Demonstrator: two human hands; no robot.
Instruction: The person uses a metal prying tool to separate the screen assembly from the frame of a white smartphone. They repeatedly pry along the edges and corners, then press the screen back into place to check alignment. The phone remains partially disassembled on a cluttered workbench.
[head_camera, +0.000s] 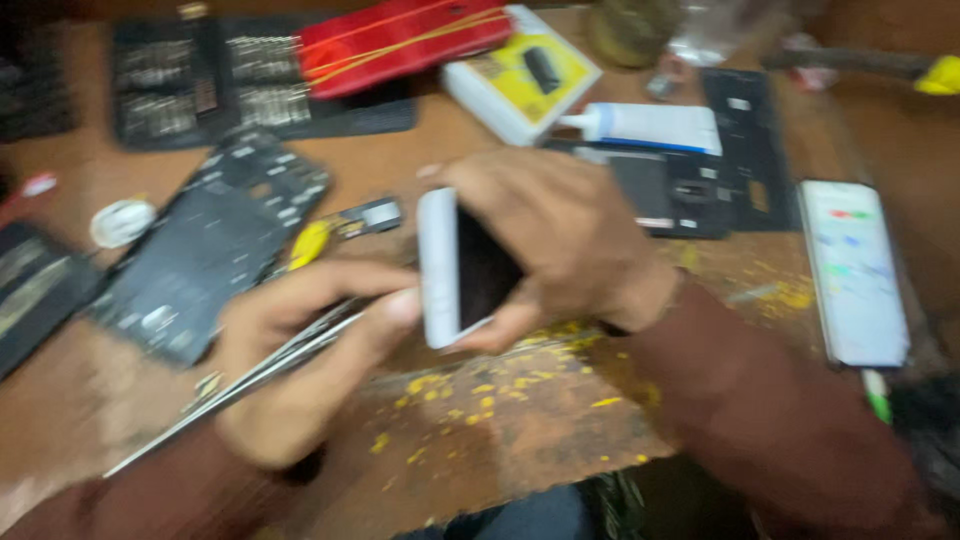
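My right hand (560, 240) grips a white phone (450, 268) on its edge, tilted upright above the wooden table (520, 420), its dark face turned toward my palm. My left hand (300, 350) holds long metal tweezers (240, 380), their shafts running down-left, with the thumb and fingertip pressed near the phone's lower left edge. The picture is blurred by motion, so the tweezer tips are hard to make out.
An opened black phone body (210, 250) lies left, a yellow pry tool (310, 243) beside it. A screwdriver bit set (200, 85), a red case (400, 40), a white-and-yellow box (520, 80) and a glue tube (650, 125) sit behind. A lit phone (855, 270) lies right. Yellow flecks litter the table.
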